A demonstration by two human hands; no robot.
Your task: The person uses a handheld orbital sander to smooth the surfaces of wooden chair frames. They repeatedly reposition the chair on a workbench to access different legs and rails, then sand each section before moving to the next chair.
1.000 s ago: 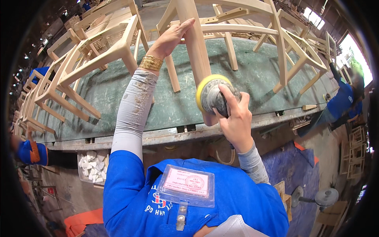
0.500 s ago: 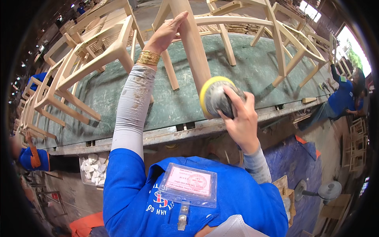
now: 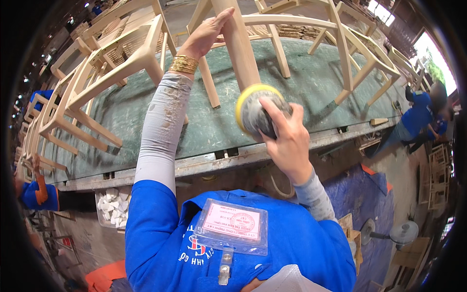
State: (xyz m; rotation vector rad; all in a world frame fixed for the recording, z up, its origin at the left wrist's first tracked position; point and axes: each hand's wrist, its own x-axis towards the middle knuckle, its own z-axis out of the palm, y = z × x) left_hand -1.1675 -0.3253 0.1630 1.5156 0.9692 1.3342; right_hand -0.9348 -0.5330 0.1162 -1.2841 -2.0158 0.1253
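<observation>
A pale wooden chair frame stands on the green tabletop (image 3: 304,104), with one thick chair leg (image 3: 244,63) reaching toward me. My left hand (image 3: 206,38) grips that leg high up, its thumb lying along the wood and its other fingers partly hidden behind. In my right hand (image 3: 291,143) is a round sander (image 3: 260,108) with a yellow pad rim and a grey, dusty body. Fingers close over the sander's body while its pad rests at the leg's near end, covering it from view.
More chair frames (image 3: 109,73) line the left of the table, and another (image 3: 369,53) stands at the right. A tub of white pieces (image 3: 113,207) sits below the table edge at left. Co-workers (image 3: 418,112) are at the right and far left. A fan (image 3: 404,233) stands lower right.
The sander and my right hand have shifted a little left and up along the leg's near end. My left hand stays on the leg, barely moved.
</observation>
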